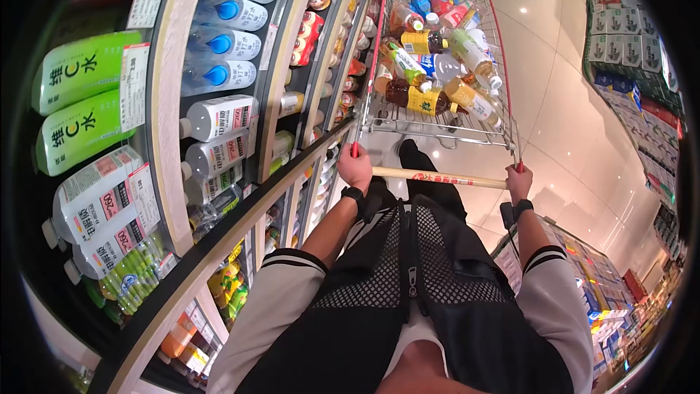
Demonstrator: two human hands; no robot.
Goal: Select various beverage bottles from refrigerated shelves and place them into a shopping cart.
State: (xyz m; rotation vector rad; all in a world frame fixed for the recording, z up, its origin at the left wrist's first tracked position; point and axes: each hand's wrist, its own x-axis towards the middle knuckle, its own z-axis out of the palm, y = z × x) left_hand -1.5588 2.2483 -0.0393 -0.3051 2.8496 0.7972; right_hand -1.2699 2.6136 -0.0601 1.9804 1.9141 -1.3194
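My left hand (355, 168) is wrapped round the left end of the shopping cart's handle, by its red corner piece. At the handle's other end, my right hand (518, 181) is closed round the right corner. Between them runs the pale handle bar (397, 173) with red print. Ahead of it stands the wire shopping cart (498, 25) with a red rim. Several drink bottles lie jumbled in its basket, among them a dark brown bottle with a yellow label (419, 98) and a clear bottle with a pale green label (470, 51).
Close on my left, shelves hold green-labelled bottles (84, 128), blue-drop water bottles (226, 44) and white-labelled bottles (222, 118). The shelf edge (240, 208) runs beside the cart. Stacked cartons (620, 36) line the right, beyond the glossy tiled floor (554, 102).
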